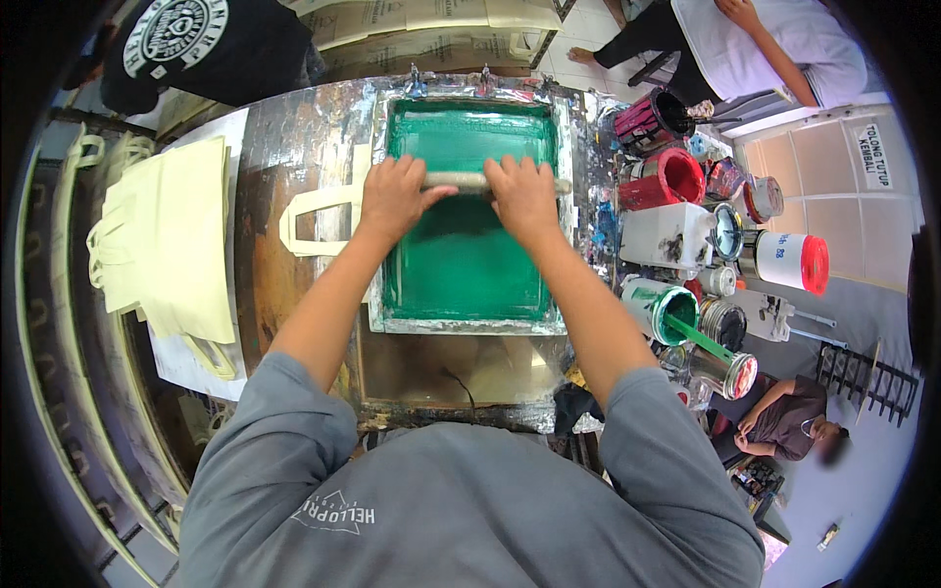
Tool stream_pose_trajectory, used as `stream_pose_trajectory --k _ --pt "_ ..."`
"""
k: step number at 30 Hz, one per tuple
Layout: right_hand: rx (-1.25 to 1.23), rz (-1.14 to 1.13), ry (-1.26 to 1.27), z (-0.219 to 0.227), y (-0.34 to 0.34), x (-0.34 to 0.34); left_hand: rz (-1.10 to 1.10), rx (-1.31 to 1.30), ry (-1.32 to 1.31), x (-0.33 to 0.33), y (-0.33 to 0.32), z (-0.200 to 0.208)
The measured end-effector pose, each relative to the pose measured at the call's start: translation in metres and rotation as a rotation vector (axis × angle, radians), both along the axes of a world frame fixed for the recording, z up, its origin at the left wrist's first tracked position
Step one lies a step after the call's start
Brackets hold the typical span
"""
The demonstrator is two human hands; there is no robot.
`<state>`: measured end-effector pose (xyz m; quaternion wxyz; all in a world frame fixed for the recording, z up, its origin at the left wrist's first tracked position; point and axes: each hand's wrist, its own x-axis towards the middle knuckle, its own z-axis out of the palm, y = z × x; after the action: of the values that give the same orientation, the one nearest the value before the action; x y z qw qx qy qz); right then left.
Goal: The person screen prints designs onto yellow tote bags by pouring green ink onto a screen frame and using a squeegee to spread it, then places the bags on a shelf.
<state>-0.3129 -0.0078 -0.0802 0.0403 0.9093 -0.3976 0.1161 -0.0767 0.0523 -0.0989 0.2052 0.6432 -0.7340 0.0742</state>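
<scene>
A screen-printing frame [470, 326] lies on the worktable, its mesh [466, 279] coated green. Across the upper half of the mesh runs a squeegee [456, 180], its long handle lying left to right. My left hand [394, 199] closes round the handle's left part, and my right hand [524, 199] grips it further right, thumbs turned inward. The squeegee's blade is mostly hidden by the handle; a darker band of green shows below it. From under the frame's left side sticks out the strap of a pale yellow tote bag [323, 199]; the rest of that bag is covered.
Pale yellow tote bags [172, 245] are piled at the left. Along the right edge stand several ink containers, including a red can [662, 181] and a white can [639, 299] with a green stick [698, 336]. Clamps [485, 81] line the frame's far edge. Other people are around the table.
</scene>
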Motion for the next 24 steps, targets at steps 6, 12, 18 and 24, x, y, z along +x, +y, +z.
stream_pose_trajectory --k 6,12,18,24 --pt "0.046 -0.015 0.075 0.006 0.117 -0.028 -0.027 0.009 0.011 -0.029 0.121 0.005" --pt "0.183 -0.023 0.075 0.011 0.174 -0.042 -0.041 0.095 0.138 -0.041 0.186 0.014" --pt "0.169 -0.061 0.056 0.011 0.187 -0.048 0.258 0.166 0.272 -0.013 0.236 0.013" --pt "0.170 -0.075 0.021 0.003 0.202 -0.052 0.276 0.220 0.263 0.007 0.262 -0.029"
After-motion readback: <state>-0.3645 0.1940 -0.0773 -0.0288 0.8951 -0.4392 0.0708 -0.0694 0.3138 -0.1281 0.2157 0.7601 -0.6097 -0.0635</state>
